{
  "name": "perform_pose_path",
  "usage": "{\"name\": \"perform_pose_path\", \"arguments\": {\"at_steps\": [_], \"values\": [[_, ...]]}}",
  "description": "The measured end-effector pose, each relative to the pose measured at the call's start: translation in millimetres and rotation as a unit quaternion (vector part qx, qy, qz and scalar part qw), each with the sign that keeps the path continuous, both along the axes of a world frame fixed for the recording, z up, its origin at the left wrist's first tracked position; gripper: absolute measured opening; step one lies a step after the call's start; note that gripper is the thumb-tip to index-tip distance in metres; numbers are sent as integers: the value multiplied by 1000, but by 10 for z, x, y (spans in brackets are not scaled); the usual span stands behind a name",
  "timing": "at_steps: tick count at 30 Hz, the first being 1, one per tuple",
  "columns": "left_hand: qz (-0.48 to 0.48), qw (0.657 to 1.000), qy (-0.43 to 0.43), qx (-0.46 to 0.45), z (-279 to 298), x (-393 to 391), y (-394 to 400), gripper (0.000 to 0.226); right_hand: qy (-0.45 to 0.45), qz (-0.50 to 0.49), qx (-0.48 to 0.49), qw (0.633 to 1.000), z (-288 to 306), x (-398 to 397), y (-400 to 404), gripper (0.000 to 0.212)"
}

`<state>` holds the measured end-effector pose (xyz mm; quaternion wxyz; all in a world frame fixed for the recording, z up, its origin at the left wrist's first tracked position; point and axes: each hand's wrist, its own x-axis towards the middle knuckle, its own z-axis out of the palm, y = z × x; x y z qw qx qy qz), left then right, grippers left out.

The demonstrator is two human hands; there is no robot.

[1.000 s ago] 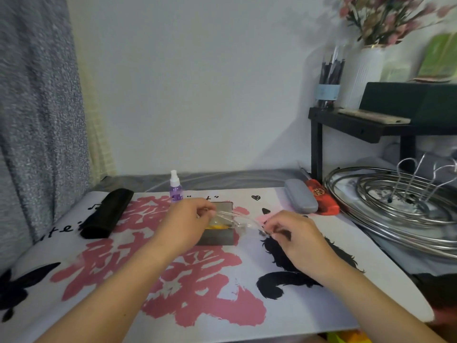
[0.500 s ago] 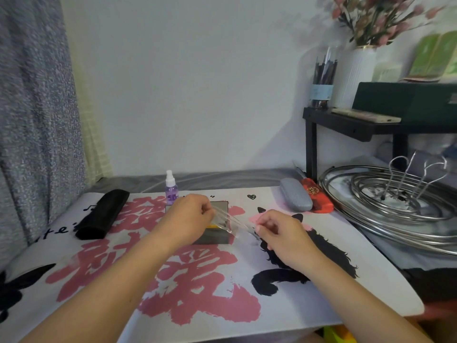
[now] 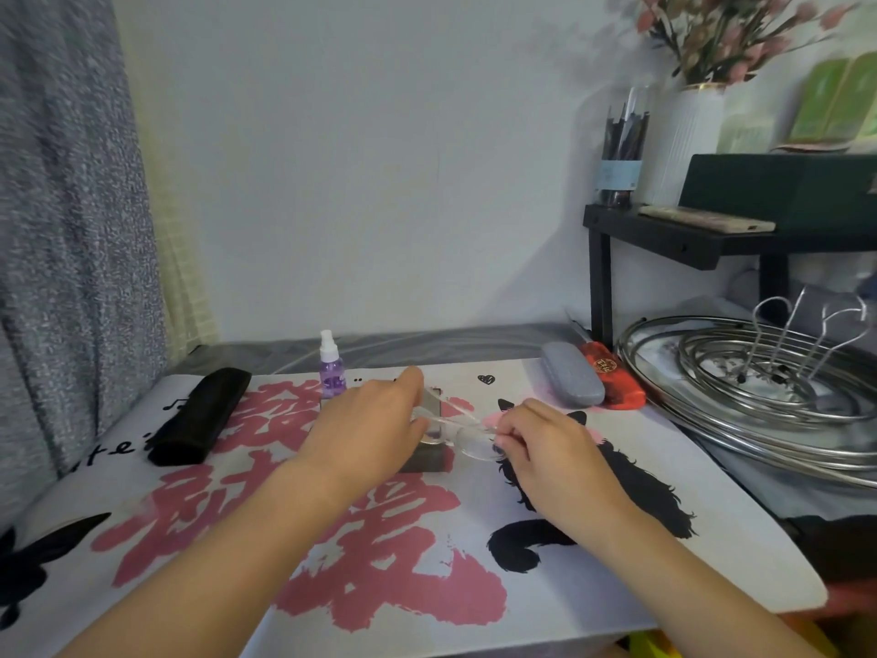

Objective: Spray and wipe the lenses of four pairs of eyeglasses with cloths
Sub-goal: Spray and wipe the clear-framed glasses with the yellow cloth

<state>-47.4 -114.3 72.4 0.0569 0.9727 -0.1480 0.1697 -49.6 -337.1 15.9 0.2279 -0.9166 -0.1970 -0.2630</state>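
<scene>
The left hand (image 3: 375, 427) and the right hand (image 3: 541, 441) together hold a pair of clear-framed eyeglasses (image 3: 458, 429) just above the worktop (image 3: 664, 505). The left hand's fingers are closed on the left end of the frame, its forefinger stretched out over the top. The right hand's fingertips (image 3: 500, 432) pinch the other end, near the right lens. The glasses are transparent and blurred, so the temples are hard to make out.

Directly under the glasses lies a dark grey cloth (image 3: 427, 460), partly hidden by the left hand. Just behind the left hand stands a small purple spray bottle (image 3: 331, 368) with a white cap, upright. Further left, well apart from the hands, a black soft case (image 3: 199, 415) lies on the printed mat (image 3: 379, 562) that covers the worktop. To the right rear of the hands a grey hard case (image 3: 572, 379) lies beside a red pouch (image 3: 614, 382). Beyond these, at the right edge, sits a coil of metal rings (image 3: 759, 401) with hooks, under a black shelf (image 3: 688, 239) that bears a white vase (image 3: 683, 135) of flowers
</scene>
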Motion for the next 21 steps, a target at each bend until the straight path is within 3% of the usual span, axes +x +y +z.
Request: {"name": "perform_pose_path", "arguments": {"at_steps": [2, 5, 7, 10, 11, 12, 14, 15, 16, 18, 19, 21], "values": [[-15, 999, -13, 35, 21, -45, -34, 15, -27, -9, 32, 999, 54, -26, -27, 6], [-35, 998, -5, 56, -25, -107, -107, 16, -40, -35, 163, 985, 170, -64, -65, 7], [-36, 999, 18, -17, -97, -137, -174, 17, -37, -65, 236, 969, 255, -84, -84, 10], [6, 979, 47, -201, -89, -172, -250, 18, 12, -107, 283, 953, 364, -92, -142, 16], [26, 954, 65, -292, -59, -182, -264, 19, 34, -118, 286, 950, 388, -72, -193, 16], [37, 907, 101, -406, -39, -197, -283, 20, 59, -129, 286, 948, 410, -42, -261, 15], [25, 764, 201, -612, -12, -251, -358, 21, 125, -132, 282, 942, 463, 35, -414, 17], [15, 712, 234, -662, -18, -271, -402, 22, 165, -125, 279, 938, 494, 80, -479, 18], [10, 689, 255, -678, -40, -284, -442, 22, 207, -121, 273, 932, 530, 123, -526, 18], [11, 700, 280, -657, -117, -279, -502, 18, 283, -122, 257, 916, 575, 235, -602, 15], [20, 741, 268, -615, -155, -275, -497, 18, 313, -129, 246, 908, 578, 298, -632, 12], [38, 867, 156, -472, -231, -268, -373, 17, 349, -152, 210, 901, 571, 413, -683, 11]]}}
